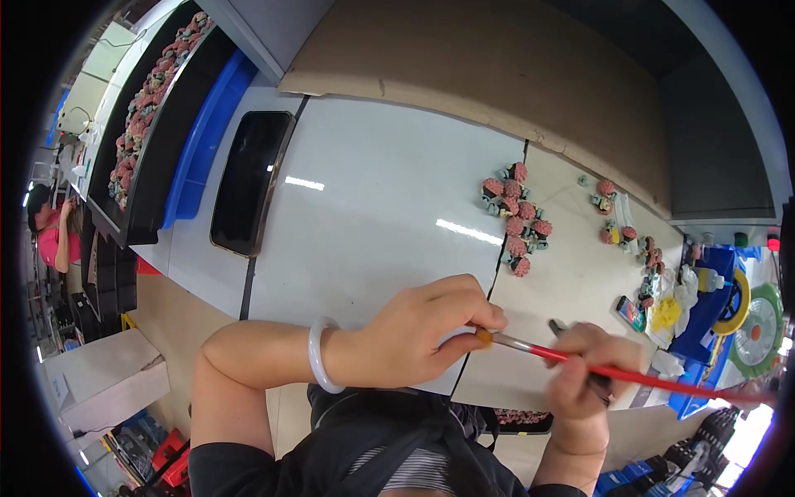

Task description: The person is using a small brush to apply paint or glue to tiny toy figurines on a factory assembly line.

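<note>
My right hand [592, 364], slightly blurred, grips a long paintbrush [538, 351] with a red handle and metal ferrule. A dark slim tool [556, 328] also shows in that hand; its kind is unclear. With bent fingers, my left hand [422, 335] pinches at the brush's orange-brown bristles; anything else inside the fingers is hidden. A pale bangle [318, 356] circles the left wrist. Beyond the hands, a cluster of small figurines [515, 217] with pink ridged tops and dark and pale-green parts lies on the white table [373, 199]. More figurines [650, 257] lie to the right.
A black phone [251, 184] lies at the table's left. Past it stand a blue bin [205, 137] and a black tray [149, 178] filled with figurines. A cardboard-lined shelf [464, 66] borders the far edge. At right are a small colourful box [630, 313] and a green fan [755, 331].
</note>
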Action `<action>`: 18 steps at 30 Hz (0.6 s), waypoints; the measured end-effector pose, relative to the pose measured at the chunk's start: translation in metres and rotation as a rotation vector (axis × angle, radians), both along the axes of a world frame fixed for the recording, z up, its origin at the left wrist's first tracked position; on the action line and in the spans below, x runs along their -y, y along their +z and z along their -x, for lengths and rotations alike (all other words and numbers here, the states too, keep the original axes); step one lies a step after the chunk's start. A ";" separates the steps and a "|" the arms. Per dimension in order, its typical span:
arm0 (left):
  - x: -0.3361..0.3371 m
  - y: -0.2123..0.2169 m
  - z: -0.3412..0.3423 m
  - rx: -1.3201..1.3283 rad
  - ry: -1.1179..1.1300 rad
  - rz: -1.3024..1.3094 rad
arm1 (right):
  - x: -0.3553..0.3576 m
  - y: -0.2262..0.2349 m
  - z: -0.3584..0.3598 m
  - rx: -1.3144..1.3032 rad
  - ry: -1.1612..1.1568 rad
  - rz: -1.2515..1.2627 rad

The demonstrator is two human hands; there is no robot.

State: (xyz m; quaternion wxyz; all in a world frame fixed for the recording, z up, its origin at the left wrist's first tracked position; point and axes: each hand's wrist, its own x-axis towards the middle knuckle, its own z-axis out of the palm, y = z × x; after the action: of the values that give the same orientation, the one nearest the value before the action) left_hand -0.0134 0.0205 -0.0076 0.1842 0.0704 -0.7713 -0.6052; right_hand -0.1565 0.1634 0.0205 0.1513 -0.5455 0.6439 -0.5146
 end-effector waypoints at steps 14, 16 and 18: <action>0.001 0.005 0.001 0.162 -0.150 -0.654 | 0.003 0.007 0.041 -0.317 -0.503 -0.535; 0.002 0.006 0.001 0.175 -0.158 -0.650 | 0.004 0.005 0.045 -0.322 -0.475 -0.589; 0.002 0.006 0.000 0.120 -0.154 -0.630 | 0.006 -0.005 0.051 -0.394 -0.435 -0.786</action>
State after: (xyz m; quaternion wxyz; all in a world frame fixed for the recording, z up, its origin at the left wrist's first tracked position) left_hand -0.0136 0.0183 -0.0015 0.0614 0.1009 -0.5585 -0.8210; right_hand -0.2080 0.1576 0.0154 0.1102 -0.3867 0.9050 -0.1393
